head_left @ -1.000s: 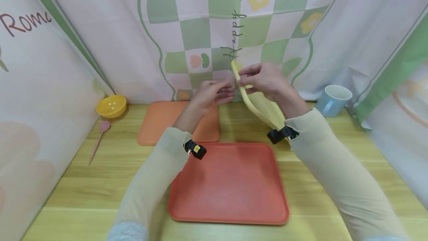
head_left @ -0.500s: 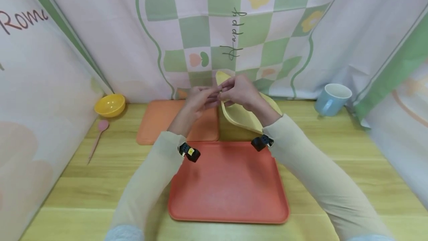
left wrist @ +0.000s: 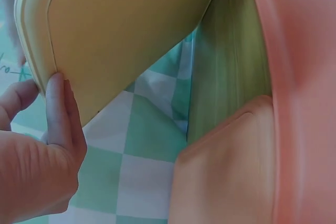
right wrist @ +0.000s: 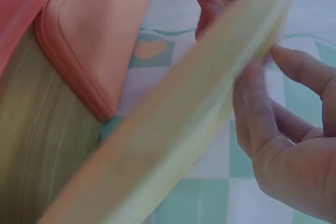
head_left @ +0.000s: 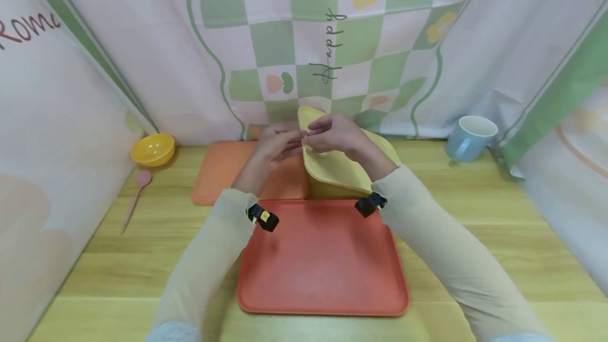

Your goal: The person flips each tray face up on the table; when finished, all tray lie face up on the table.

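Observation:
A yellow tray (head_left: 337,170) stands tilted above the back of the table, its left edge raised. My left hand (head_left: 273,146) meets that edge from the left. In the left wrist view, my left hand (left wrist: 39,166) pinches the rim, with the thumb outside and the fingers against the tray's underside (left wrist: 115,40). From the upper side, my right hand (head_left: 339,133) holds the same edge close to the left fingertips. The right wrist view has my right hand (right wrist: 294,166) with thumb and fingers at the blurred yellow rim (right wrist: 173,124), while part of the left hand (right wrist: 215,3) shows behind it.
A red tray (head_left: 323,257) lies in front, below the forearms. Behind it on the left is an orange tray (head_left: 218,173), partly under the left arm. A yellow bowl (head_left: 153,150) and pink spoon (head_left: 138,197) are far left; a blue mug (head_left: 470,139) stands back right.
The yellow tray has swung left and lower, its upper corner coming down. My right hand moved left with it, and the left hand, earlier apart from the tray, now grips its edge.

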`<control>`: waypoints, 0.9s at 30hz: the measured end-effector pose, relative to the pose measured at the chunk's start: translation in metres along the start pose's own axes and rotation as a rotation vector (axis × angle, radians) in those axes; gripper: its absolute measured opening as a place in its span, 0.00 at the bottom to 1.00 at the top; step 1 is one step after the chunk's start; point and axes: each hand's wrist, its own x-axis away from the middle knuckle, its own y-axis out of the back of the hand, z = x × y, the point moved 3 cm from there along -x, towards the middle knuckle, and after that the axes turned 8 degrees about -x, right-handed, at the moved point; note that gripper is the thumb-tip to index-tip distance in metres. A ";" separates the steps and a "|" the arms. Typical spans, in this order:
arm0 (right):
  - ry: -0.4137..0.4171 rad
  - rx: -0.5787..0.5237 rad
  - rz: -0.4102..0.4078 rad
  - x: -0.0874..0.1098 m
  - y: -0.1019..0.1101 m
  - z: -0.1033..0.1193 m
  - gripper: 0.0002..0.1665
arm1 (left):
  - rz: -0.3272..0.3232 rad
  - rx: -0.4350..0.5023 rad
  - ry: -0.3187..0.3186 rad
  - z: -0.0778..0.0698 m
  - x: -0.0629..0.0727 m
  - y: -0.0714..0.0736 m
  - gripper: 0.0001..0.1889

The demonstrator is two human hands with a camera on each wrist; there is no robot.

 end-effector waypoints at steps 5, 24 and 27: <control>-0.022 -0.018 -0.042 0.009 0.037 -0.020 0.34 | -0.046 -0.009 0.005 0.006 0.000 0.007 0.05; -0.232 0.069 -0.210 0.047 0.175 -0.138 0.36 | -0.135 -0.105 0.033 0.033 0.001 0.045 0.04; -0.264 -0.078 -0.157 0.049 0.175 -0.149 0.38 | -0.131 -0.101 0.036 0.037 0.000 0.045 0.11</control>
